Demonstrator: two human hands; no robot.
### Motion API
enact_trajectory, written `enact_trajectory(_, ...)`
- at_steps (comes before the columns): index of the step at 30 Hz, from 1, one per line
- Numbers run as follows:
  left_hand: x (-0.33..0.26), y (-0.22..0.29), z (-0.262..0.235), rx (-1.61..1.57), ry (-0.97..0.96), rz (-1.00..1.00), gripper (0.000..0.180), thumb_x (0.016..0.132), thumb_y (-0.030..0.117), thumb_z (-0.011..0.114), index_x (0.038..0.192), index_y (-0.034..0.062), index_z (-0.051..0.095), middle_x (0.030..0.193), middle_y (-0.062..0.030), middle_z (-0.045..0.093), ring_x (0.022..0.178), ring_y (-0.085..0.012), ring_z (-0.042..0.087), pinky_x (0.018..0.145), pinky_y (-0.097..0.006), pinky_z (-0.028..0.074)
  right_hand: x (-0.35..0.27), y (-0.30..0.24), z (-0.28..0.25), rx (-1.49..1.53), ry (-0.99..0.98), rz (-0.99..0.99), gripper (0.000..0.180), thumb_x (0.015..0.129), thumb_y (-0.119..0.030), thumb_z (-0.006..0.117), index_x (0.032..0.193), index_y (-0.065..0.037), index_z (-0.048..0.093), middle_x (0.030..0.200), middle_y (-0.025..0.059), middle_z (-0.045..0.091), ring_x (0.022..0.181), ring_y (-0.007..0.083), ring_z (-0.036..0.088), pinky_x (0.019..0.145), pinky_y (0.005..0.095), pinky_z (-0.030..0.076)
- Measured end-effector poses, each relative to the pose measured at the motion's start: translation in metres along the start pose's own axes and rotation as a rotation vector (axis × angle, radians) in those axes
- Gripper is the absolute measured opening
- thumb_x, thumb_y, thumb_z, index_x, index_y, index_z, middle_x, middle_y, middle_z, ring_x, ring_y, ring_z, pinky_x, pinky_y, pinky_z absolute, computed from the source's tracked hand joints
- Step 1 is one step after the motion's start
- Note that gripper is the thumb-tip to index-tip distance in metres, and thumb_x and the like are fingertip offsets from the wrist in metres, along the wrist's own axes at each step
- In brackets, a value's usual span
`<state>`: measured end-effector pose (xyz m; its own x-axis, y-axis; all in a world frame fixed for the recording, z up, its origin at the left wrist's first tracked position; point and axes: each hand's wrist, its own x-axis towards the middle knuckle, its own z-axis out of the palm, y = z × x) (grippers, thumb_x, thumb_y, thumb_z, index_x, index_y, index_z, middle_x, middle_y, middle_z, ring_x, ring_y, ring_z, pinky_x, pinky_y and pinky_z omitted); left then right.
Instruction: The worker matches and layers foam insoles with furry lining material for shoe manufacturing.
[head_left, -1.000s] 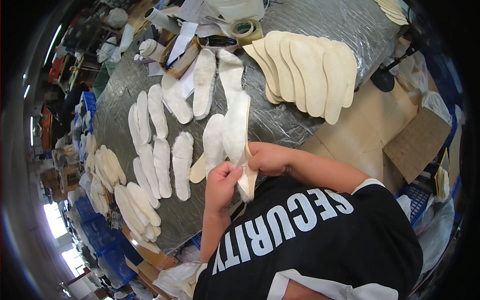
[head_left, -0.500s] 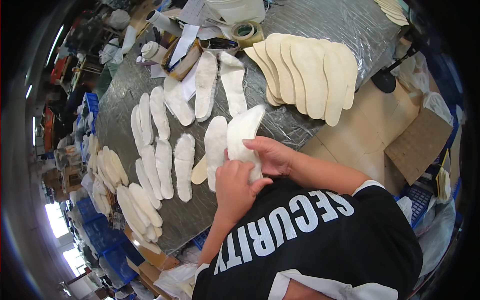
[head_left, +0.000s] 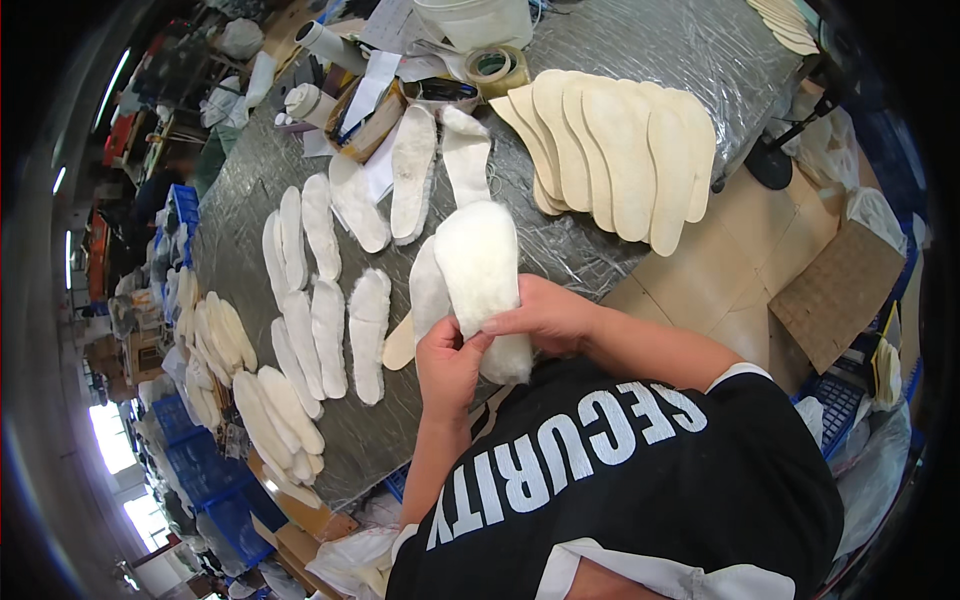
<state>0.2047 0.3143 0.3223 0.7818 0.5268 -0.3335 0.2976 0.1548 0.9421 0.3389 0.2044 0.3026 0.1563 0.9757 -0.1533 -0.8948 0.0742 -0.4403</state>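
A fluffy white insole is held up in front of me, its fleecy face toward me and its heel end pointing at my body. My left hand pinches its left edge near the middle. On the other side my right hand grips it, thumb on top and fingers behind. Partly hidden behind it, another white insole lies on the table. A tan insole sticks out to the left of that one.
Several white fleecy insoles lie in rows on the plastic-covered table. A fanned stack of cream insoles sits far right. Behind are a tape roll, a white bucket and a cluttered holder. Another insole pile rests at the left edge.
The held insole has turned so its fluffy face shows more fully. My left hand has shifted to its left edge, and my right thumb has moved lower on it.
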Motion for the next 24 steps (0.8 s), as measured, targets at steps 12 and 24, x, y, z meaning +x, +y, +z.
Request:
enact_trajectory(12, -0.002, 0.005, -0.002, 0.111, 0.089, -0.017, 0.024, 0.083, -0.001, 0.065, 0.106, -0.0053, 0.058, 0.105, -0.0099, 0.063, 0.097, -0.0144, 0.060, 0.088, -0.027, 0.046, 0.001, 0.008, -0.014, -0.507, 0.219, -0.142, 0.029, 0.082, -0.001, 0.067, 0.111, 0.001, 0.064, 0.103, 0.0070, 0.068, 0.092, 0.0107, 0.062, 0.082, 0.0271, 0.050)
enact_trajectory(24, -0.008, 0.032, 0.001, 0.834, 0.394, 0.868, 0.015, 0.074, 0.003, 0.073, 0.087, 0.0042, 0.065, 0.087, -0.0075, 0.057, 0.078, -0.0258, 0.051, 0.071, -0.036, 0.040, 0.004, 0.029, -0.025, 0.144, 0.150, -0.118, 0.042, 0.084, 0.011, 0.058, 0.123, -0.004, 0.054, 0.120, 0.0080, 0.059, 0.111, 0.0199, 0.058, 0.095, 0.0339, 0.048)
